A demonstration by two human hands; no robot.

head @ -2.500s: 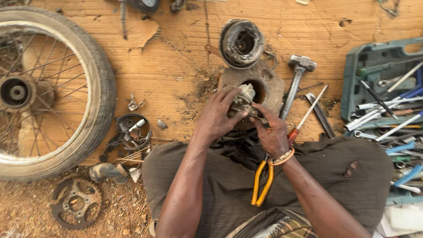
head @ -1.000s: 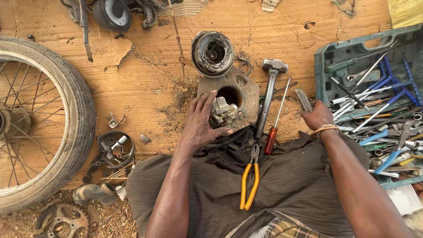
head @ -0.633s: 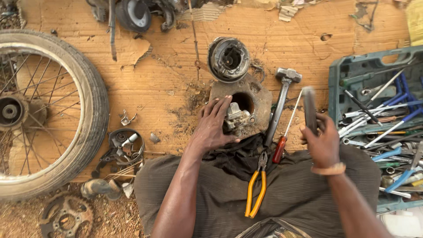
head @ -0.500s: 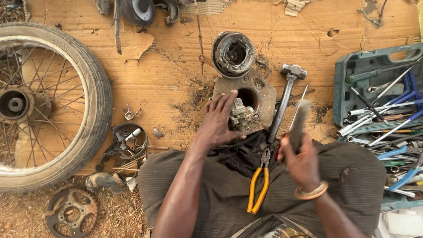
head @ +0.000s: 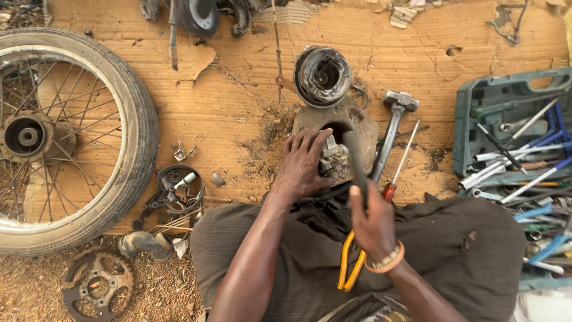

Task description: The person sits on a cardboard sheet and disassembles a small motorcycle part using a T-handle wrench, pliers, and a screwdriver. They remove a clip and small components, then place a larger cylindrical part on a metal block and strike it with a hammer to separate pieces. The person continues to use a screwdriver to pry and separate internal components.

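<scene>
Grey metal part (head: 333, 160), still unseated, was steadied by the left hand (head: 304, 164); right hand (head: 372, 217) gripped a dark tool (head: 356, 161).

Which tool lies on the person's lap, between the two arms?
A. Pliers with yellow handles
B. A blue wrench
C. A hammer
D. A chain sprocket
A: the pliers with yellow handles rest on the dark cloth over the lap, just beside the right hand, while the hammer lies on the cardboard further away.
</scene>
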